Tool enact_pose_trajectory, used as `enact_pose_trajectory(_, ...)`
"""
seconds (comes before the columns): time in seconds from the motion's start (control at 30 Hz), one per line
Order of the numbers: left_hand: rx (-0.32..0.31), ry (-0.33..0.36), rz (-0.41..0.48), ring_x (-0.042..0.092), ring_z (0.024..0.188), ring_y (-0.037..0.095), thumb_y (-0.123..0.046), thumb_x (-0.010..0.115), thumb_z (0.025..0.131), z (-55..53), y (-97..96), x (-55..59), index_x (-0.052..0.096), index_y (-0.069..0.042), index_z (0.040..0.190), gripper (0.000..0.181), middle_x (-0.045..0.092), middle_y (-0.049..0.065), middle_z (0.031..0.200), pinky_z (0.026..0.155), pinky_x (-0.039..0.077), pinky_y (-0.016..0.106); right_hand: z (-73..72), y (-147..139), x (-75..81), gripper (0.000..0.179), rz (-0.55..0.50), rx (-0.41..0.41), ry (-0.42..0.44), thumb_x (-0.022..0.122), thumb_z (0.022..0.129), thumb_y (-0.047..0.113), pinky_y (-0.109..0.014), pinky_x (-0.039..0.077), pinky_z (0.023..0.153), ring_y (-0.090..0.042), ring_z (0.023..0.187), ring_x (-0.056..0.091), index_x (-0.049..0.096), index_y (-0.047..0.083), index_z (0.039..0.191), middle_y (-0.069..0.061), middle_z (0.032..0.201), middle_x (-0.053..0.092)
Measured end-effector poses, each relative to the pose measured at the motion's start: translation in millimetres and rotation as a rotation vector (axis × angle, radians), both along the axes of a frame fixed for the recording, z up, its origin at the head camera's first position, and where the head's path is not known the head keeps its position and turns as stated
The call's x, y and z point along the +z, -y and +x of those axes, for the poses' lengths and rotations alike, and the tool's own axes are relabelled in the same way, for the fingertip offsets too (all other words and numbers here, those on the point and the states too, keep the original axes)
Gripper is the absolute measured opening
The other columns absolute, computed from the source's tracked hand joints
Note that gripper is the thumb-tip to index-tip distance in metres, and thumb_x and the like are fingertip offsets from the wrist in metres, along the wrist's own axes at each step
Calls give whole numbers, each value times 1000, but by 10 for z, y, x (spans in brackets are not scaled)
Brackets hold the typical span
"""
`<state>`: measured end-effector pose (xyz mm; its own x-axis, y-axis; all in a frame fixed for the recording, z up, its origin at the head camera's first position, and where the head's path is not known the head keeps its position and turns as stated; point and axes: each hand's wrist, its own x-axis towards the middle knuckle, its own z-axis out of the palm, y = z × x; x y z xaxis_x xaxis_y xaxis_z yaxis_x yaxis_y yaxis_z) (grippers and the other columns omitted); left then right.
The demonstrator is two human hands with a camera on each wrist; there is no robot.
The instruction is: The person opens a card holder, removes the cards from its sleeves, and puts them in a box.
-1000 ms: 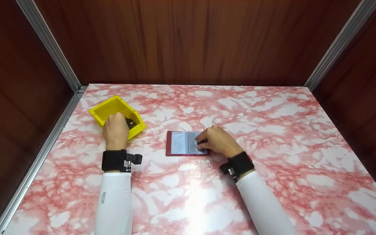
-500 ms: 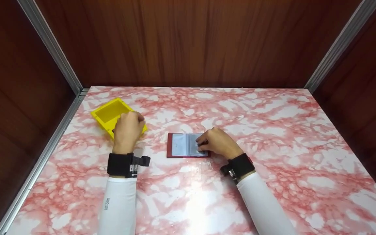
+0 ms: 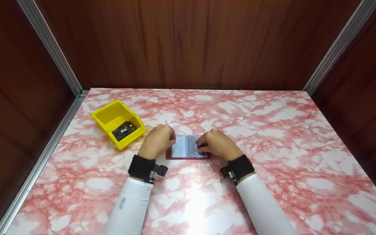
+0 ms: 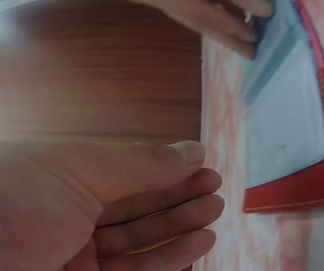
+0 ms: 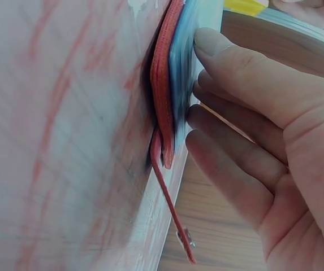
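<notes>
A small red card holder (image 3: 179,150) lies spread on the table, its clear bluish sleeves facing up. My left hand (image 3: 157,141) hovers by the holder's left edge. In the left wrist view, its thumb (image 4: 189,152) lies near relaxed fingers, and nothing shows between them. On the right-hand page, the fingertips of my right hand (image 3: 221,143) touch the sleeves. The right wrist view gives the red cover (image 5: 163,73) edge-on, with a narrow strap (image 5: 170,197) with a snap sticking out. Here the thumb and fingers are nearly straight against the sleeves.
Back left on the marbled table (image 3: 273,156) stands a yellow bin (image 3: 108,115). Black cards (image 3: 124,130), one printed "Vip", lie inside it. Brown wood-look panels (image 3: 188,45) enclose the table at the back and both sides.
My left hand has left the yellow bin and come rightward to the card holder's left edge, uncovering the black cards. My right hand stays on the right-hand page.
</notes>
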<state>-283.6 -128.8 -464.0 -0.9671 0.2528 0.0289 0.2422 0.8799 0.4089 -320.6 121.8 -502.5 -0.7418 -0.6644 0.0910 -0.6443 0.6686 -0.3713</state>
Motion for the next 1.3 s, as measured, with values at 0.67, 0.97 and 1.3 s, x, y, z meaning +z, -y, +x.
enact_pose_trajectory(0.67, -35, 21, -38, 69, 86, 26, -11, 83, 93, -66, -159, -289, 83, -5, 94, 6, 79, 9, 91, 86, 59, 43, -38, -177, 43, 13, -28, -5, -32, 92, 87, 21, -35, 60, 79, -14, 87, 74, 89, 11, 93, -1, 99, 86)
enact_pose_trajectory(0.97, 10, 88, 1, 67, 83, 22, -10, 85, 93, -83, -151, -306, 84, -7, 99, 7, 80, 8, 96, 86, 61, 40, -34, -152, 23, 13, -30, -19, -37, 93, 86, 20, -37, 63, 81, -15, 91, 79, 89, 10, 93, -2, 100, 86)
enact_pose_trajectory(1.3, 16, 108, 17, 67, 79, 21, -10, 85, 92, -97, -149, -315, 84, -7, 101, 9, 81, 9, 98, 82, 61, 39, -26, -105, -2, 11, -44, 23, -39, 89, 91, 17, -40, 66, 83, -19, 95, 82, 89, 10, 100, -4, 101, 86)
